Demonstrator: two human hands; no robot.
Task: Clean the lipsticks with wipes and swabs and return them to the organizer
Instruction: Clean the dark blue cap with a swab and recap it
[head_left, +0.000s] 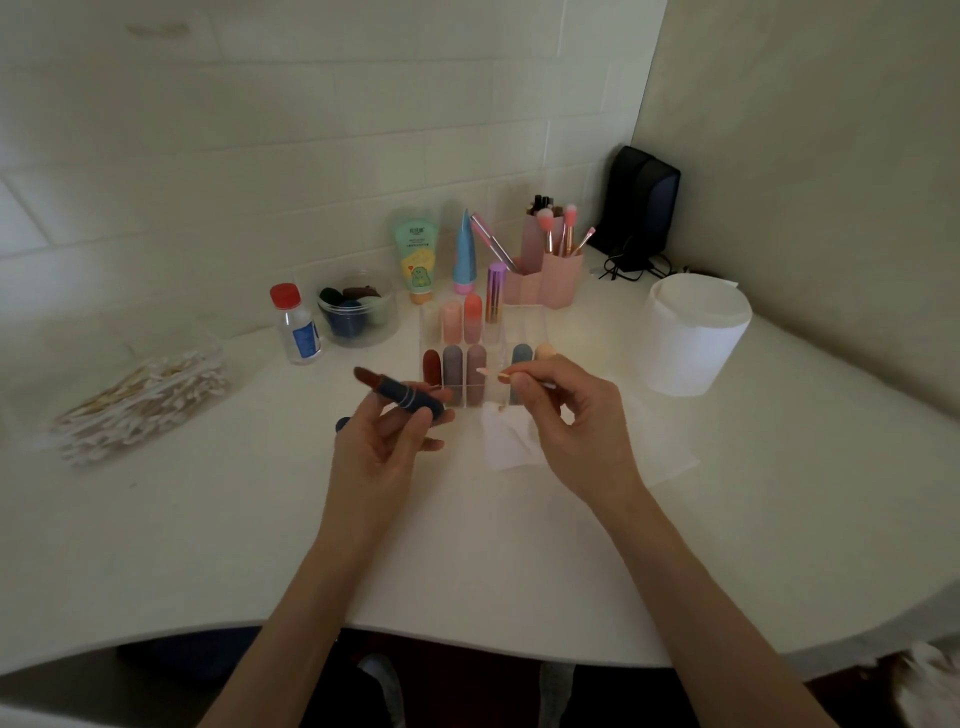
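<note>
My left hand (384, 447) holds an uncapped dark blue lipstick (400, 395), its brown-red tip pointing up and left. Its dark cap (343, 423) peeks out on the table just left of that hand. My right hand (566, 415) pinches a cotton swab (491, 373) whose pink-stained tip points left, a short gap from the lipstick. Behind both hands stands the clear organizer (480, 332) with several capped lipsticks upright in its slots. A white wipe (506, 441) lies on the table below my right hand.
A bag of cotton swabs (140, 405) lies at left. A red-capped bottle (296, 325), a clear bowl of sponges (356, 306), two tubes (418, 254), a pink brush holder (550, 265) and a white paper roll (693, 332) line the back. A black speaker (641, 202) fills the corner.
</note>
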